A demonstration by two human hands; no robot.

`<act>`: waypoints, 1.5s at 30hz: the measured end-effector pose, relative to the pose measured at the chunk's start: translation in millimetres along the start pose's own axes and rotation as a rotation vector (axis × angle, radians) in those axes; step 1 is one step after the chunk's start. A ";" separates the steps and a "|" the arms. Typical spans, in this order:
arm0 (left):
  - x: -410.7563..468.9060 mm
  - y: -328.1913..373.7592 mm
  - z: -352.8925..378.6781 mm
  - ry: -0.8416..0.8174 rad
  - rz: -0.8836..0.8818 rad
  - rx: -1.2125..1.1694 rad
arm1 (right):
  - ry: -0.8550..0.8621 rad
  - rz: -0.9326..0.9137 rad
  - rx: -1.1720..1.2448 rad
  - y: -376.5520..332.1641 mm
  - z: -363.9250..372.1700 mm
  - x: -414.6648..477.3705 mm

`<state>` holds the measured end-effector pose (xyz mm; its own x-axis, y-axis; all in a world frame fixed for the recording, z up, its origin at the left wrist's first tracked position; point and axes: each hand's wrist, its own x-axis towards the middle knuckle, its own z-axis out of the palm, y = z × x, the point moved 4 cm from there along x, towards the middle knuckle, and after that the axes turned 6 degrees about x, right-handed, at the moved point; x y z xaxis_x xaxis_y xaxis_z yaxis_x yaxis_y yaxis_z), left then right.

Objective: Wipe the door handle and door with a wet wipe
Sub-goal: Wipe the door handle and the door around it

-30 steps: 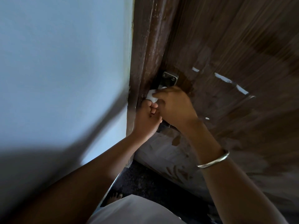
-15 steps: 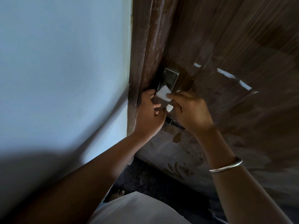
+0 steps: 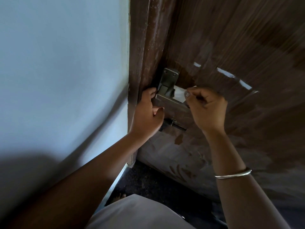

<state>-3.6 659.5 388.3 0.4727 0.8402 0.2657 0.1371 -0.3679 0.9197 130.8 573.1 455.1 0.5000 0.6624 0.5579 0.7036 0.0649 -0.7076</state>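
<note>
A dark brown wooden door (image 3: pixel 231 38) fills the right side. Its grey metal door handle (image 3: pixel 171 103) juts from a screwed back plate (image 3: pixel 169 76) near the door's left edge. My left hand (image 3: pixel 148 113) is curled around the left end of the lever, thumb below and fingers above. A white wet wipe (image 3: pixel 179 95) shows behind the lever, against the door. My right hand (image 3: pixel 208 109) pinches the wipe's right end between thumb and fingers, just right of the lever.
A pale blue wall (image 3: pixel 62 71) stands at the left, next to the brown door frame (image 3: pixel 145 47). A small latch bolt (image 3: pixel 171 123) sits under the handle. White marks (image 3: pixel 226 72) streak the door. Below are dark floor (image 3: pixel 156 182) and a bare foot (image 3: pixel 118 196).
My right hand has moved right with the wipe, away from my left hand. The lever, covered by both hands before, now shows between them.
</note>
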 end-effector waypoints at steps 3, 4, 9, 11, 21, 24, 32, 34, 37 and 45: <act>-4.9 -2.7 -1.9 0.016 -0.004 0.059 | 0.052 -0.117 -0.074 -10.0 10.9 -1.5; -6.6 -3.9 -2.8 0.020 -0.006 0.067 | 0.059 -0.155 -0.105 -12.9 15.0 -2.8; -12.3 -8.3 -6.2 0.030 -0.010 0.114 | -0.143 -0.389 -0.252 -22.6 37.6 -13.9; -13.8 -9.2 -5.4 0.020 -0.016 0.106 | -0.230 -0.429 -0.359 -22.2 45.8 -19.9; -16.8 -14.1 -7.6 -0.011 -0.078 0.066 | -0.372 -0.146 -0.295 -12.8 42.1 -8.2; -17.3 -14.4 -8.0 -0.010 -0.082 0.067 | -0.398 0.010 -0.429 2.0 42.2 -2.6; -18.0 -13.2 -8.9 0.026 -0.067 0.052 | -0.222 0.036 -0.634 -10.6 64.7 -8.5; -17.5 -13.1 -5.7 0.031 -0.068 0.074 | -0.230 0.059 -0.664 -8.6 65.2 -6.9; -17.1 -11.2 1.0 0.013 -0.057 -0.005 | -0.333 0.048 -0.650 -5.2 60.3 -2.5; -14.2 -8.1 1.1 0.131 -0.040 0.076 | -0.270 -0.032 -0.797 -6.3 55.8 -7.1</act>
<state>-10.4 650.1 376.8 0.3486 0.8977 0.2694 0.2217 -0.3583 0.9069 94.7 609.6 431.4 0.4069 0.8317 0.3778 0.9121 -0.3925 -0.1182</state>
